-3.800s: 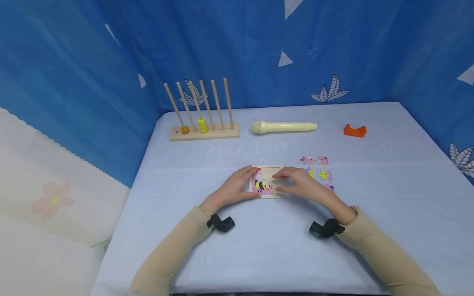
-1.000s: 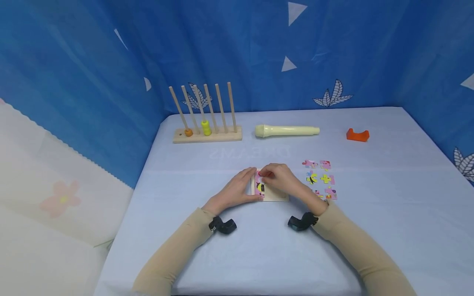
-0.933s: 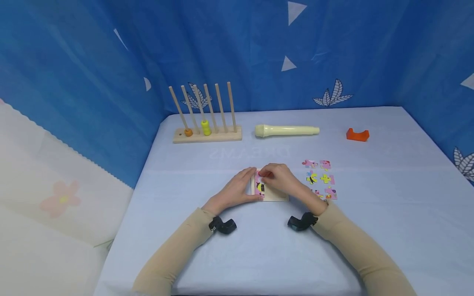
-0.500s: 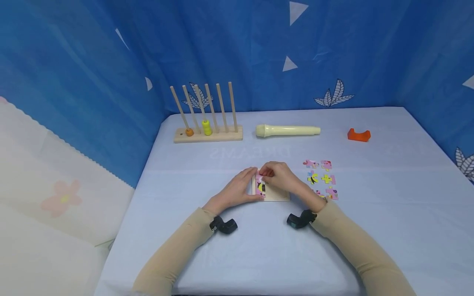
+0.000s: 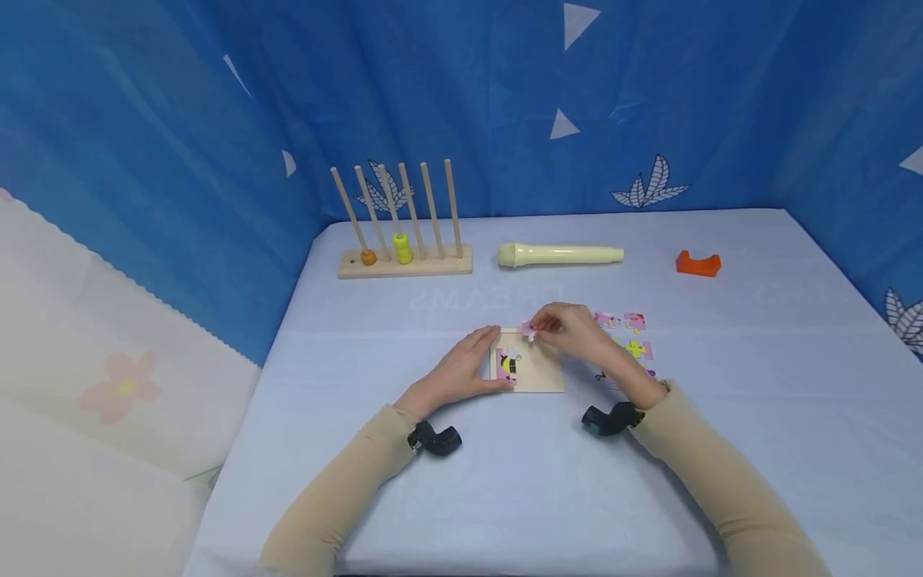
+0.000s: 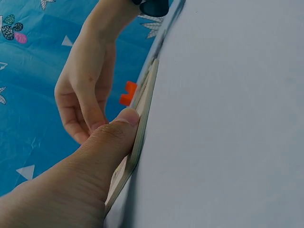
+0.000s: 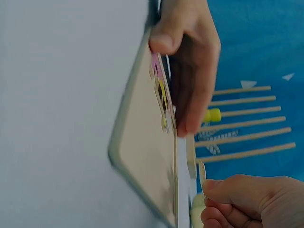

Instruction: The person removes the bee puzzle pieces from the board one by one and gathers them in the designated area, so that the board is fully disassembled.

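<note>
A shallow wooden puzzle tray (image 5: 539, 372) lies flat on the table in the head view. In its lower left part sits a pink piece with a yellow-and-black bee (image 5: 508, 365). My left hand (image 5: 461, 365) holds the tray's left side, fingers at the far corner and thumb at the near edge. The thumb (image 6: 107, 142) presses on the rim in the left wrist view. My right hand (image 5: 577, 332) pinches a pink puzzle piece (image 5: 529, 330) between thumb and fingers above the tray's far edge. In the right wrist view that piece (image 7: 202, 175) is seen edge-on.
Several loose puzzle pieces (image 5: 638, 349) lie in rows right of the tray, partly hidden by the right hand. Behind stand a wooden peg rack (image 5: 433, 266) with beads, a cream microphone-shaped stick (image 5: 562, 255) and an orange notched block (image 5: 698, 264). Blue curtain (image 5: 461, 96) backs the table.
The right hand has lifted the pink piece out of the tray's far left corner and moved right with it. Earlier, a piece left the tray's near edge. The left hand stays put.
</note>
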{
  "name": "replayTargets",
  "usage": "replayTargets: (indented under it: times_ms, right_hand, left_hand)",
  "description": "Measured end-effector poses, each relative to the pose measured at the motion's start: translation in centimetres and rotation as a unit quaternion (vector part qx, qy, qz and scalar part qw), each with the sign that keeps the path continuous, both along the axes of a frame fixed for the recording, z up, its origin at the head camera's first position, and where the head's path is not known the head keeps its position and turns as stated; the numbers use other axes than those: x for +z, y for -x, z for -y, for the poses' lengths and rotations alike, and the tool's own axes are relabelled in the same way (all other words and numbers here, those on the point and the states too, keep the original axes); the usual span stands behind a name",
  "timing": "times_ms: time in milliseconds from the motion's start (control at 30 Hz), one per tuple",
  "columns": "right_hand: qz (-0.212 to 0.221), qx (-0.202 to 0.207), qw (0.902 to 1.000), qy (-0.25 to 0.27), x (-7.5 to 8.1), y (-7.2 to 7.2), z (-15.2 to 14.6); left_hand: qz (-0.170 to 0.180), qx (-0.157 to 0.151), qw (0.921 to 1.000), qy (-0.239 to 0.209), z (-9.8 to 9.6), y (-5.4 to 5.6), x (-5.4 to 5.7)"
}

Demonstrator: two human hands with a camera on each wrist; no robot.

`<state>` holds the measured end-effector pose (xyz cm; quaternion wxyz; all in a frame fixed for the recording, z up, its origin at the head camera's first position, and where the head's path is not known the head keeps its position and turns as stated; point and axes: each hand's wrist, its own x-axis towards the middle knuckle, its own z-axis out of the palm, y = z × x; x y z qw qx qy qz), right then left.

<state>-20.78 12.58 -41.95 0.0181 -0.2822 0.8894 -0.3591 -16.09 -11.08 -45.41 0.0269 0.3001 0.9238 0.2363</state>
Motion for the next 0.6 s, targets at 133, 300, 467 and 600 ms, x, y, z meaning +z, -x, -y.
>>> replayTargets:
  times_ms: [133, 300, 467, 600]
  right_hand:
    - [0.001, -0.038, 0.9993, -0.006, 0.6, 0.8, -3.1]
    - [0.021, -0.055, 0.9979, -0.026, 0.4, 1.7, -5.5]
    - [0.029, -0.067, 0.9962, -0.046, -0.3, 2.6, -6.6]
    - [0.029, -0.066, 0.9958, -0.057, -0.7, 3.0, -6.8]
  left_hand:
    - [-0.002, 0.004, 0.9999, 0.01, -0.1, 0.0, 0.0]
    - [-0.001, 0.001, 1.0, 0.008, 0.0, 0.0, -0.1]
    - [-0.001, -0.001, 1.0, 0.006, 0.0, 0.0, -0.1]
    - [0.006, 0.001, 0.9999, 0.011, -0.1, 0.1, -0.1]
